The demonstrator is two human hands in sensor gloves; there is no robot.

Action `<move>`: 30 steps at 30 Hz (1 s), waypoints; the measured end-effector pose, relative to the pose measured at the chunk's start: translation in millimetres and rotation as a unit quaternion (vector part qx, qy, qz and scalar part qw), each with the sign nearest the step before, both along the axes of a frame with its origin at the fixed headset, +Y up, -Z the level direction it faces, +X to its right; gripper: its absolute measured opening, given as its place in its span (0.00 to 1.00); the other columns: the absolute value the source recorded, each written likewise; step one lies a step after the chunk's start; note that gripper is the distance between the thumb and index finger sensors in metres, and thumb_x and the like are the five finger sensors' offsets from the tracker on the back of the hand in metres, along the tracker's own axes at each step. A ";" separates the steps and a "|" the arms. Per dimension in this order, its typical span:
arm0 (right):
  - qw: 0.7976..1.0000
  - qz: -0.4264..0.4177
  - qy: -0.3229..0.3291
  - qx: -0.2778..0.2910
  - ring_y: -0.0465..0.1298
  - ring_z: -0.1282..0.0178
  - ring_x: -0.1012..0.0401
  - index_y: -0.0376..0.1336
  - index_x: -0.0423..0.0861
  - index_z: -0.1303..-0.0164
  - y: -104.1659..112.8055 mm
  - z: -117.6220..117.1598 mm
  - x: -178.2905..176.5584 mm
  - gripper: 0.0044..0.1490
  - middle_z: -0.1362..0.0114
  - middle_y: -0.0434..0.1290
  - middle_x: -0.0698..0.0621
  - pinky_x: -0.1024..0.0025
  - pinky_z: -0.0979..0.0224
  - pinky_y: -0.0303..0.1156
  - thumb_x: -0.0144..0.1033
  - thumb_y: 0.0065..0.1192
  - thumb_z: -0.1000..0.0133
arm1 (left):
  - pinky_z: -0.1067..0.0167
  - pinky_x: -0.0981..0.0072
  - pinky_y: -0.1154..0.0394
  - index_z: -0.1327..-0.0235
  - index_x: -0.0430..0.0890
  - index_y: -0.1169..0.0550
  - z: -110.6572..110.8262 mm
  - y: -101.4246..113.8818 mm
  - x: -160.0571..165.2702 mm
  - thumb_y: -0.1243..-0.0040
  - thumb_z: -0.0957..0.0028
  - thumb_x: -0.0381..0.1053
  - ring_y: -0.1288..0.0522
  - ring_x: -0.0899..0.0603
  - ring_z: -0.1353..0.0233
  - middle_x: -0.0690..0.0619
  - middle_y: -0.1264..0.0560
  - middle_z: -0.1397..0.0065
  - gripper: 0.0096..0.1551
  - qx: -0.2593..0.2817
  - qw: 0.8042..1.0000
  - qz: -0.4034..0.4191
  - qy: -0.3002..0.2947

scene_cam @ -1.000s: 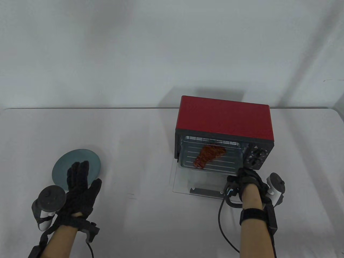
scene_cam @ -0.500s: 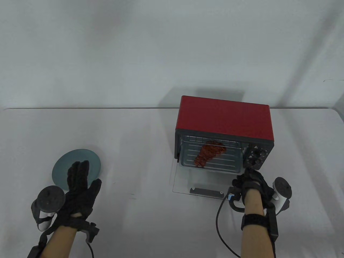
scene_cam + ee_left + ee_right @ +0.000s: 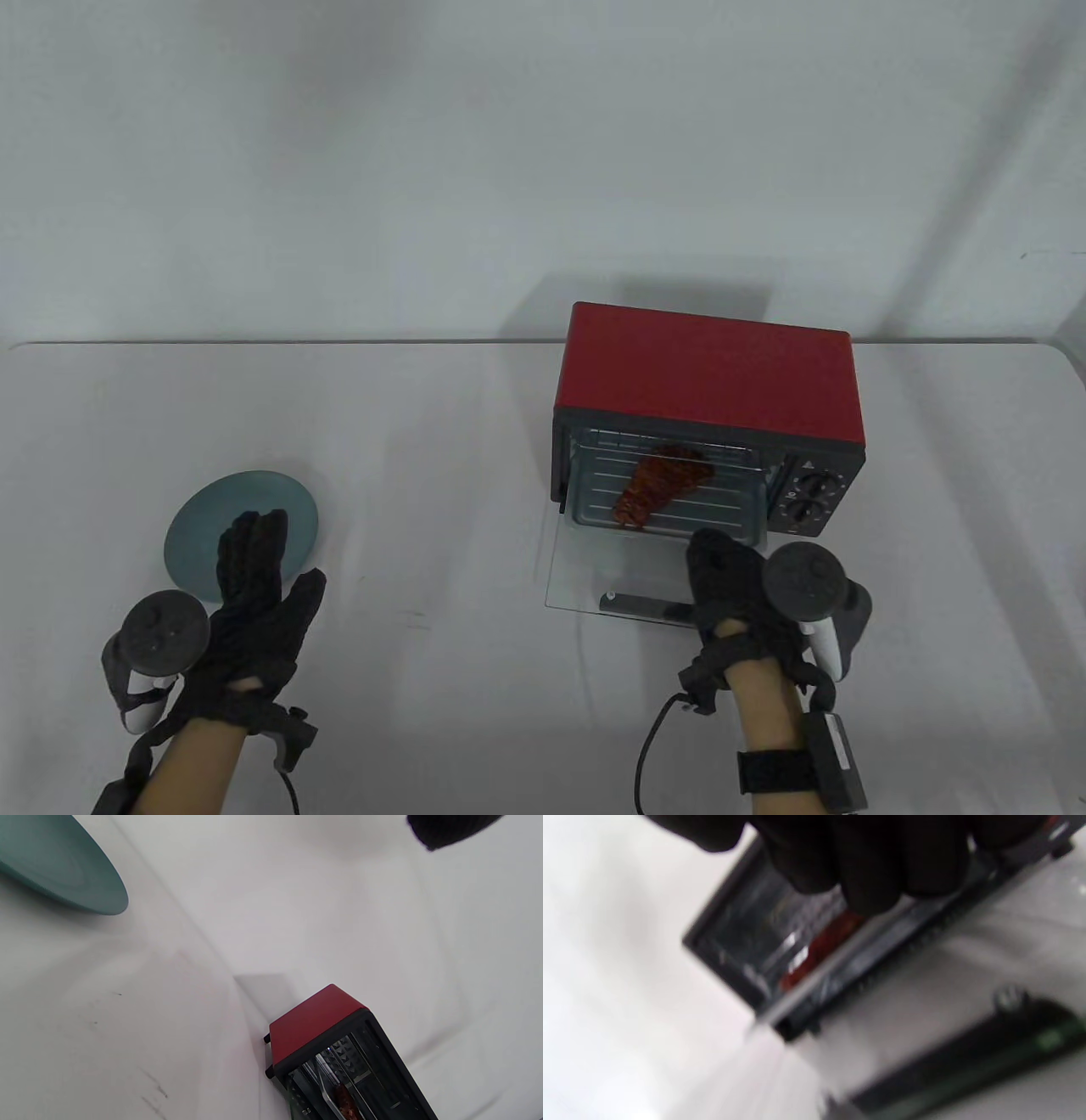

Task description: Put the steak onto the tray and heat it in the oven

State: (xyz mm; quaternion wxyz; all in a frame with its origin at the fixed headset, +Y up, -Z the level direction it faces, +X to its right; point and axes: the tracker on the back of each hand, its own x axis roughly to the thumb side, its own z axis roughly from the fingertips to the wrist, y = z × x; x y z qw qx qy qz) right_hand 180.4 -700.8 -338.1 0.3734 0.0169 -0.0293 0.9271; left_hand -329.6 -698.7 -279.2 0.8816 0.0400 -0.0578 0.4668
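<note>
White counter (image 3: 475,441) seen from above, w/ two black-gloved hands coming in from the near edge, each w/ a tracker strapped on its back.

Red toaster oven (image 3: 711,373) sits right of centre, toward the far side. Its glass door (image 3: 585,569) is folded down flat toward the viewer, dark handle bar along the near edge. Inside, the steak (image 3: 660,491), reddish-brown and long, lies on the wire tray (image 3: 713,509), which sits within the oven cavity. Two black knobs (image 3: 813,497) on the oven's right front panel.

Right hand (image 3: 736,594) is over the near right corner of the open door, back of hand up, covering the right end of the handle. Grip state: can't tell; fingers are hidden under the palm from above, and the right wrist view is blurred, showing only dark fingertips (image 3: 869,870) in front of the oven opening. Contact w/ the handle also unclear.

Left hand (image 3: 254,603) is at near left, fingers straight and together, thumb spread out to the side, grip apart and holding nothing. Fingertips overlap the near edge of a teal plate (image 3: 212,526); whether they touch it isn't clear. Plate is well apart from the oven, on the left.
</note>
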 end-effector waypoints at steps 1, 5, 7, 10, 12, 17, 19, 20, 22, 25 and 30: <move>1.000 0.020 0.008 -0.006 0.70 0.38 0.33 0.68 0.35 0.39 -1.8 -2.3 -5.7 0.36 0.35 0.74 0.32 0.30 0.41 0.62 0.45 0.57 0.50 | 0.28 0.24 0.59 0.16 0.58 0.57 0.0 0.0 -0.1 0.56 0.42 0.79 0.71 0.32 0.15 0.46 0.67 0.12 0.51 0.000 1.000 0.000 0.000; 0.991 0.120 0.041 -0.031 0.68 0.34 0.34 0.67 0.38 0.38 -12.0 -16.7 -29.8 0.35 0.31 0.69 0.37 0.30 0.39 0.61 0.46 0.56 0.50 | 0.28 0.24 0.59 0.16 0.57 0.57 0.0 0.1 0.4 0.56 0.42 0.79 0.71 0.32 0.15 0.46 0.66 0.12 0.51 0.000 1.000 0.000 -0.003; 0.987 0.151 0.046 -0.033 0.67 0.32 0.34 0.64 0.40 0.37 -14.4 -23.7 -35.0 0.35 0.28 0.66 0.39 0.30 0.38 0.60 0.46 0.56 0.50 | 0.28 0.24 0.59 0.16 0.58 0.57 -0.2 0.1 0.5 0.56 0.42 0.79 0.71 0.32 0.15 0.46 0.66 0.12 0.51 0.000 1.000 0.000 -0.004; 0.985 0.165 0.039 -0.030 0.66 0.30 0.33 0.61 0.39 0.34 -14.7 -35.4 -38.4 0.37 0.26 0.65 0.39 0.30 0.35 0.57 0.46 0.56 0.50 | 0.28 0.24 0.59 0.16 0.57 0.57 -0.4 0.0 0.7 0.56 0.42 0.79 0.72 0.32 0.15 0.46 0.67 0.12 0.51 -0.001 1.000 0.000 -0.005; 0.987 0.155 0.034 -0.031 0.66 0.30 0.32 0.61 0.38 0.34 -14.1 -41.6 -40.2 0.37 0.26 0.65 0.38 0.30 0.35 0.56 0.46 0.56 0.50 | 0.28 0.24 0.59 0.16 0.57 0.57 -0.4 0.0 0.8 0.56 0.42 0.79 0.72 0.32 0.15 0.46 0.66 0.12 0.51 -0.002 1.000 0.001 -0.007; 0.986 0.159 0.022 -0.035 0.60 0.22 0.32 0.58 0.41 0.30 -14.7 -63.9 -39.2 0.39 0.20 0.59 0.39 0.29 0.34 0.56 0.46 0.55 0.49 | 0.28 0.24 0.59 0.16 0.57 0.57 -0.3 0.0 0.7 0.56 0.42 0.78 0.72 0.32 0.15 0.46 0.66 0.12 0.51 -0.002 1.000 0.002 -0.007; 0.987 0.154 0.018 -0.039 0.57 0.20 0.33 0.54 0.41 0.27 -15.9 -71.9 -38.5 0.41 0.18 0.57 0.40 0.29 0.33 0.56 0.46 0.54 0.49 | 0.28 0.24 0.59 0.16 0.57 0.57 -0.5 -0.1 0.8 0.56 0.42 0.78 0.72 0.32 0.15 0.46 0.66 0.12 0.51 -0.004 1.000 0.002 -0.007; 0.988 0.150 0.013 -0.040 0.55 0.18 0.35 0.51 0.40 0.25 -16.3 -76.5 -38.0 0.44 0.17 0.55 0.42 0.30 0.32 0.55 0.47 0.54 0.49 | 0.28 0.24 0.59 0.16 0.57 0.57 -0.5 -0.1 0.9 0.56 0.42 0.78 0.72 0.32 0.15 0.46 0.66 0.12 0.51 -0.004 1.000 0.001 -0.007; 0.989 0.145 0.006 -0.041 0.53 0.16 0.35 0.48 0.40 0.23 -17.0 -83.6 -37.8 0.46 0.16 0.54 0.42 0.31 0.31 0.55 0.47 0.54 0.49 | 0.28 0.24 0.59 0.16 0.57 0.57 -0.5 -0.3 0.8 0.56 0.42 0.78 0.72 0.32 0.15 0.46 0.66 0.12 0.51 -0.005 1.000 0.001 -0.007; 0.989 0.143 0.000 -0.046 0.54 0.16 0.32 0.49 0.40 0.23 -16.6 -93.1 -37.4 0.46 0.16 0.56 0.40 0.30 0.31 0.55 0.47 0.53 0.49 | 0.28 0.24 0.59 0.16 0.57 0.57 -0.5 -0.8 0.8 0.56 0.42 0.78 0.71 0.32 0.15 0.46 0.66 0.12 0.50 -0.008 1.000 0.000 -0.005; 0.988 0.143 -0.006 -0.051 0.49 0.13 0.32 0.43 0.42 0.18 -18.7 -103.2 -36.8 0.49 0.11 0.50 0.42 0.32 0.29 0.54 0.47 0.52 0.48 | 0.28 0.24 0.59 0.16 0.57 0.57 -0.7 -0.8 1.0 0.56 0.42 0.78 0.72 0.32 0.15 0.46 0.66 0.12 0.50 -0.010 1.000 0.000 -0.004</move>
